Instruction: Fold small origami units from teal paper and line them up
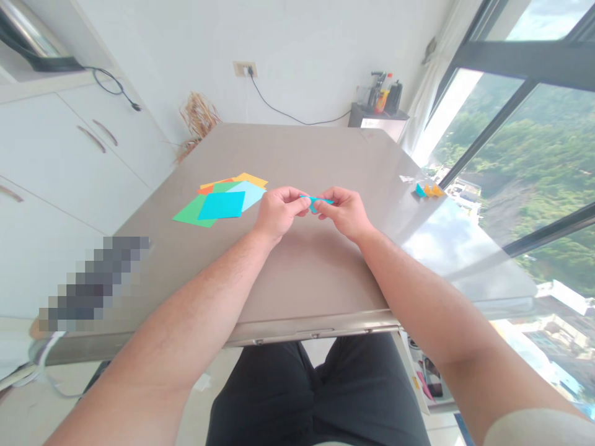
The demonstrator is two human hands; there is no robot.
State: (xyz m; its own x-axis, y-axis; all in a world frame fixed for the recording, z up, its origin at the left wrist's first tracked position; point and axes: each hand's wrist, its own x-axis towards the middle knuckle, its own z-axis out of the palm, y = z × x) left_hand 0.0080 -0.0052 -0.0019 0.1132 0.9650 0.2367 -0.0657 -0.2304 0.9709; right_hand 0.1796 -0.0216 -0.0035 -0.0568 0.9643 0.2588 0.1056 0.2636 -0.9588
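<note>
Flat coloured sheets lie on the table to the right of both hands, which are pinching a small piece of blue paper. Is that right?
Not quite: the head view shows the flat coloured sheets on the table to the left, not right, of the left hand and the right hand. The hands do pinch a small piece of blue paper.

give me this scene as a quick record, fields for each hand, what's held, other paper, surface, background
left hand: pinching one end of the blue paper
right hand: pinching the other end
held item: blue paper, small, partly hidden by the fingers
loose sheets: overlapping, left of the left hand; green, blue, light blue, orange, yellow
small paper pieces: blue and yellow-orange, near the window-side edge
surface: grey-brown table
background: wall outlet with plugs; window at right
</note>
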